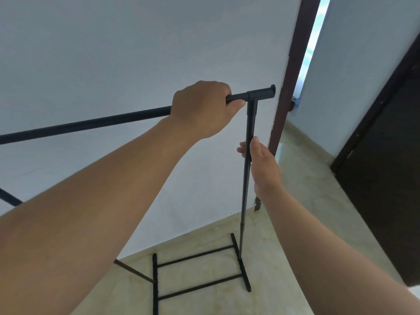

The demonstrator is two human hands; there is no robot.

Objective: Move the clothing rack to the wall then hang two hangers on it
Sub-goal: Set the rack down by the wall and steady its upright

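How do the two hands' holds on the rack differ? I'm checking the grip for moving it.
The left hand wraps fully over the horizontal top bar, knuckles up; the right hand sits lower, beside the vertical post, fingers loosely around it. Both touch the same end of the black clothing rack.

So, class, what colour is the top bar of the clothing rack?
Black, a plain matte finish, seen in the head view: the top bar, gripped by the left hand.

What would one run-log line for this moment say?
left hand: grips top bar | right hand: on upright pole | hangers: none visible
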